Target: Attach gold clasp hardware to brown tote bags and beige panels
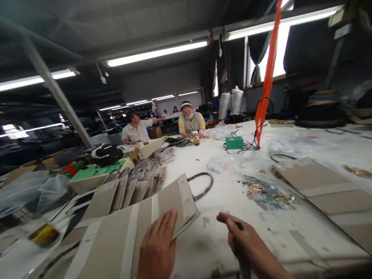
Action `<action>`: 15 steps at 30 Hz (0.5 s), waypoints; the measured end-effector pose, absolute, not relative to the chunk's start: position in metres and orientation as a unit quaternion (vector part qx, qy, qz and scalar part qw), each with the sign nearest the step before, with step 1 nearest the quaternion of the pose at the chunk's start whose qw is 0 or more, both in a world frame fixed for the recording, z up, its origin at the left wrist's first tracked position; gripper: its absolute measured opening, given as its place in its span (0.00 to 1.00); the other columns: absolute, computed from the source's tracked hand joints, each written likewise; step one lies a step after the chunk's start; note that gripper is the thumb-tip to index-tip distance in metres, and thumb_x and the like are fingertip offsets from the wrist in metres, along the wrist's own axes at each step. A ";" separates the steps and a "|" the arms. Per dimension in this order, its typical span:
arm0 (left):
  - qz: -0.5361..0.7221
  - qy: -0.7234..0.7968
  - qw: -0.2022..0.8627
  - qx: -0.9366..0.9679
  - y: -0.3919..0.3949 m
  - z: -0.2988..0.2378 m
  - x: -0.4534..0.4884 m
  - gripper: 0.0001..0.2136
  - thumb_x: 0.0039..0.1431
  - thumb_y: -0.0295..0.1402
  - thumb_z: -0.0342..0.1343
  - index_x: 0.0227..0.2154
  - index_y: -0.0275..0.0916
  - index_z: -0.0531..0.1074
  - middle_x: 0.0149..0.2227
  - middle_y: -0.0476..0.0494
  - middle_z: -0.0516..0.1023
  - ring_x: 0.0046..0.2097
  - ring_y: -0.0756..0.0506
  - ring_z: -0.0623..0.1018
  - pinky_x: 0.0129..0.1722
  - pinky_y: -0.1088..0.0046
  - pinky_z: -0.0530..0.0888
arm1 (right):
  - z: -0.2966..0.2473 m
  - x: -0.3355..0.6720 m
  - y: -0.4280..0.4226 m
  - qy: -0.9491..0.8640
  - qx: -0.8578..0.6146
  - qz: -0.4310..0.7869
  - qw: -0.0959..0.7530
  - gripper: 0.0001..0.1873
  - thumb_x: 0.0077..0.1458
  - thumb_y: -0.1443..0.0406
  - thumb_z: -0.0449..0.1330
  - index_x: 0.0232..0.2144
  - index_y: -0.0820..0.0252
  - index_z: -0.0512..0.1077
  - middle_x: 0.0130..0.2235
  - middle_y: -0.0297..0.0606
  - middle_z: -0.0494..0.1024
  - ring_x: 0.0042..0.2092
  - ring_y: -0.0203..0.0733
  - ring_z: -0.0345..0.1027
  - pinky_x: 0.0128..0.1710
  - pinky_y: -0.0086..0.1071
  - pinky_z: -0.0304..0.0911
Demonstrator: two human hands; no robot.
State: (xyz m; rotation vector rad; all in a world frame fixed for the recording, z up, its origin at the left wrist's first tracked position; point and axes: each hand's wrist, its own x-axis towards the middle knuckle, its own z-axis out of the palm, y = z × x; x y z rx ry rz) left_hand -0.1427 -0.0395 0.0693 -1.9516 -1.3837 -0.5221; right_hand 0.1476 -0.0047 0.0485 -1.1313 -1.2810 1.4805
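A long beige bag panel (110,240) with pale cross strips and a grey rope handle (207,190) lies slanted in front of me. My left hand (159,242) holds it near its right edge, fingers stretched over the top; its thumb is hidden. To the right, above the white table, my right hand (250,242) is closed around a dark-handled tool (242,248), whose working end I cannot make out. Small gold and grey metal pieces (266,193) lie in a loose heap beyond that hand. Another panel (328,190) with a dark handle rests at the right.
Several handled panels (136,192) stand in a row at left, beside a green-topped machine (99,172). A green box (234,142) with cables sits near an orange hanging strip (266,85). Plastic bags (223,164) lie on the white table. Two people work across it; others are farther back.
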 end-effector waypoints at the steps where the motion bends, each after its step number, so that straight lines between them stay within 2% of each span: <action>1: -0.185 -0.507 0.322 -0.778 -0.044 0.057 -0.126 0.35 0.58 0.23 0.51 0.71 0.39 0.56 0.63 0.45 0.74 0.59 0.40 0.75 0.56 0.61 0.74 | 0.047 0.142 -0.007 -0.486 -0.438 0.626 0.424 0.49 0.55 0.32 0.54 0.59 0.66 0.72 0.17 0.28 0.67 0.19 0.35 0.57 0.18 0.26 0.55; 3: -0.152 -0.457 0.291 -0.827 -0.051 0.034 -0.102 0.37 0.55 0.22 0.52 0.71 0.37 0.56 0.66 0.46 0.71 0.61 0.40 0.74 0.57 0.63 0.74 | 0.044 0.138 -0.013 -0.447 -0.404 0.673 0.429 0.47 0.53 0.32 0.56 0.55 0.66 0.74 0.20 0.31 0.71 0.20 0.35 0.60 0.20 0.27 0.59; 5: -0.139 -0.404 0.274 -0.861 -0.055 0.015 -0.093 0.36 0.57 0.25 0.53 0.70 0.36 0.57 0.66 0.45 0.71 0.60 0.40 0.75 0.55 0.65 0.76 | 0.041 0.142 -0.022 -0.433 -0.359 0.700 0.441 0.42 0.51 0.35 0.62 0.52 0.64 0.77 0.28 0.38 0.78 0.26 0.40 0.70 0.30 0.32 0.69; 6: -0.141 -0.380 0.263 -0.876 -0.056 0.007 -0.093 0.34 0.60 0.29 0.54 0.70 0.36 0.57 0.65 0.44 0.71 0.60 0.40 0.75 0.54 0.65 0.77 | 0.040 0.145 -0.027 -0.431 -0.338 0.707 0.448 0.40 0.50 0.37 0.65 0.51 0.63 0.77 0.33 0.41 0.81 0.31 0.44 0.74 0.37 0.35 0.72; 8: -0.165 -0.333 0.209 -0.904 -0.055 -0.003 -0.097 0.33 0.65 0.43 0.55 0.70 0.38 0.58 0.64 0.42 0.73 0.59 0.39 0.76 0.53 0.66 0.78 | 0.039 0.152 -0.038 -0.433 -0.319 0.710 0.455 0.37 0.49 0.42 0.68 0.53 0.61 0.77 0.42 0.44 0.83 0.42 0.50 0.77 0.48 0.40 0.71; 10: -0.203 -0.346 0.101 -0.910 -0.050 -0.002 -0.103 0.34 0.67 0.54 0.48 0.70 0.42 0.58 0.66 0.42 0.71 0.62 0.39 0.74 0.56 0.65 0.77 | 0.040 0.155 -0.048 -0.446 -0.317 0.698 0.462 0.33 0.52 0.49 0.69 0.55 0.61 0.76 0.47 0.44 0.83 0.48 0.53 0.77 0.54 0.42 0.69; 12: -0.249 -0.431 -0.024 -0.867 -0.037 0.010 -0.106 0.32 0.70 0.54 0.42 0.70 0.45 0.57 0.68 0.42 0.67 0.65 0.40 0.71 0.61 0.63 0.74 | 0.043 0.154 -0.056 -0.465 -0.317 0.678 0.472 0.28 0.54 0.56 0.67 0.56 0.61 0.76 0.48 0.42 0.83 0.51 0.53 0.75 0.56 0.41 0.67; 15: -0.276 -0.563 -0.166 -0.761 0.000 0.039 -0.098 0.28 0.71 0.50 0.44 0.68 0.44 0.61 0.69 0.39 0.65 0.69 0.38 0.65 0.68 0.54 0.63 | 0.048 0.148 -0.064 -0.494 -0.336 0.651 0.469 0.24 0.55 0.64 0.63 0.55 0.59 0.77 0.46 0.39 0.84 0.48 0.50 0.77 0.54 0.39 0.68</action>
